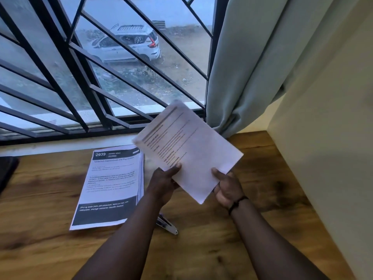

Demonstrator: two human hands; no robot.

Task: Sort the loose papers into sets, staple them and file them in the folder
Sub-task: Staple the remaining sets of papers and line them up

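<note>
I hold a printed sheet of paper tilted in the air above the wooden table. My left hand pinches its lower left edge, thumb on top. My right hand grips its lower right corner. A stack of printed papers, with "2939" on its top page, lies flat on the table to the left of my hands. A metal stapler lies on the table just under my left forearm, partly hidden by it. No folder is in sight.
A barred window runs along the table's far edge. A pale curtain hangs at the right, next to a cream wall that bounds the table. A dark object sits at the left edge.
</note>
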